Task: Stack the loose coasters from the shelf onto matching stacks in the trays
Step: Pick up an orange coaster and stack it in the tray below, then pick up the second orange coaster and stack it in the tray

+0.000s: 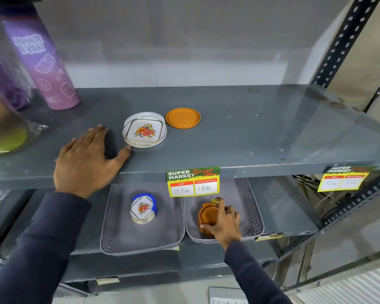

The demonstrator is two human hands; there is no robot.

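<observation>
Two loose coasters lie on the upper grey shelf (pixel 228 132): a white flowered coaster (pixel 144 132) and, to its right, a plain orange coaster (pixel 182 118). My left hand (pixel 88 159) rests flat on that shelf, fingers spread, thumb tip just left of the flowered coaster. On the lower shelf, the left grey tray (pixel 119 233) holds a stack of flowered coasters (pixel 142 210) in a blue holder. The right grey tray (pixel 250 216) holds an orange coaster stack (pixel 207 215), and my right hand (pixel 225 222) grips it from the right side.
A purple printed bottle (pixel 44 69) and bagged goods (pixel 4 119) stand at the upper shelf's left end. A supermarket price tag (pixel 193 181) hangs from the shelf edge above the trays. A perforated black upright (pixel 347 40) frames the right side.
</observation>
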